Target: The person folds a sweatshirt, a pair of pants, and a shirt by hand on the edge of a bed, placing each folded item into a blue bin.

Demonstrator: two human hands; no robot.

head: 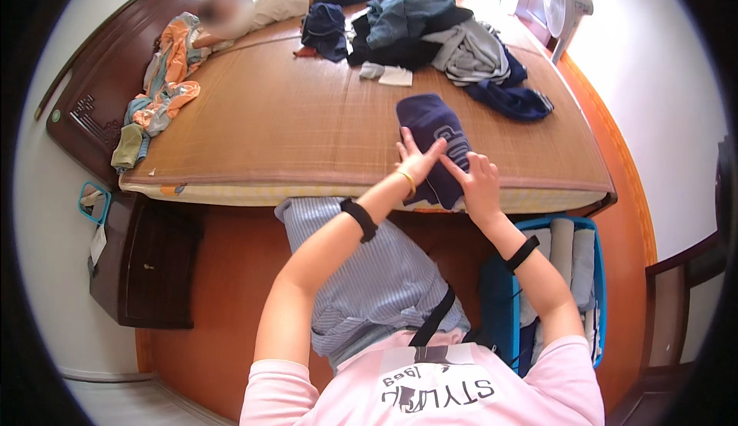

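A folded navy garment (pixel 425 112) with pale lettering lies in a narrow bundle near the front edge of the bed. My left hand (pixel 418 164) rests on its left part, fingers spread and thumb pointing right across the cloth. At the bundle's right edge is my right hand (pixel 482 186), its thumb laid over the fabric towards the left thumb. Whether the right fingers grip the edge is unclear. The near end of the bundle reaches the mattress edge between my forearms.
Loose clothes (pixel 409 22) are heaped farther back, with a grey garment (pixel 470 54) and small pale cloths (pixel 395 75). A person (pixel 282 5) lies along the far side. A blue basket (pixel 601 287) of rolled fabrics stands right; a dark nightstand (pixel 158 264) left; a fan (pixel 556 2) back right.
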